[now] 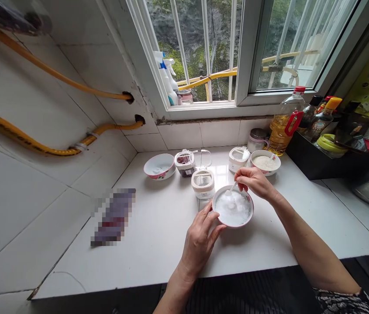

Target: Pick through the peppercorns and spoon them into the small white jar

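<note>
A bowl of white grains (233,208) stands on the white counter. My left hand (200,235) grips its left side, fingers on the rim and thumb at the front. My right hand (253,181) pinches a small white spoon (232,189), whose tip is over the white grains. Just behind the bowl, to the left, is a clear container with a white rim (203,184). A second container with dark red contents (185,163) has its clear lid raised. A third container (238,159) stands near a bowl of pale grains (265,163), which lies beyond my right hand.
A bowl with a little white content (160,167) stands at the back left. A pixelated dark object (115,218) lies on the left. An oil bottle (281,131), a lidded jar (257,139) and a black bin of bottles (308,157) line the back right.
</note>
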The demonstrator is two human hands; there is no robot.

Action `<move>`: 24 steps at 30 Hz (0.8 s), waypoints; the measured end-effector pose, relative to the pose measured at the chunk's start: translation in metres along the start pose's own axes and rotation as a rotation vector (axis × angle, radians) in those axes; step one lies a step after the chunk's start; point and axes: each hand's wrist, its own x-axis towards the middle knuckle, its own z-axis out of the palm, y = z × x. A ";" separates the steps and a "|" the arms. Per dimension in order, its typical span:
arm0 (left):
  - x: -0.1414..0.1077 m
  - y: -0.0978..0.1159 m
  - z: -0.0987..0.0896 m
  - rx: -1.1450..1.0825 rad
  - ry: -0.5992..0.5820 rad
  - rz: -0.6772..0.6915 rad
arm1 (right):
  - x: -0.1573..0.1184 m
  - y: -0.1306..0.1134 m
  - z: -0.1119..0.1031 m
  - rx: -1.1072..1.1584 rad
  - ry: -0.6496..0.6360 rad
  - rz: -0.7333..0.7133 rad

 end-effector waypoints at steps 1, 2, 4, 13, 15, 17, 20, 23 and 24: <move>0.000 0.000 0.000 0.000 -0.001 0.002 | 0.001 0.000 0.000 0.050 0.001 0.032; 0.000 0.000 0.000 -0.001 -0.002 0.004 | 0.002 0.001 0.000 0.106 0.008 0.060; 0.000 0.000 -0.001 -0.004 -0.004 0.009 | 0.004 0.001 -0.002 0.206 0.025 0.103; 0.000 -0.001 0.001 -0.015 0.006 0.001 | 0.009 0.005 -0.007 0.396 0.073 0.162; 0.000 0.000 0.001 -0.016 0.012 -0.005 | 0.009 0.006 -0.005 0.420 0.075 0.178; 0.000 0.000 0.001 -0.018 0.011 -0.016 | 0.010 0.007 -0.003 0.444 0.064 0.196; 0.000 0.000 0.001 -0.018 0.000 -0.021 | 0.010 0.008 -0.002 0.453 0.044 0.218; 0.000 0.000 0.001 -0.016 0.004 -0.016 | 0.011 0.009 -0.002 0.428 0.046 0.230; 0.000 0.000 0.001 -0.015 0.009 -0.015 | 0.011 0.009 -0.003 0.414 0.051 0.229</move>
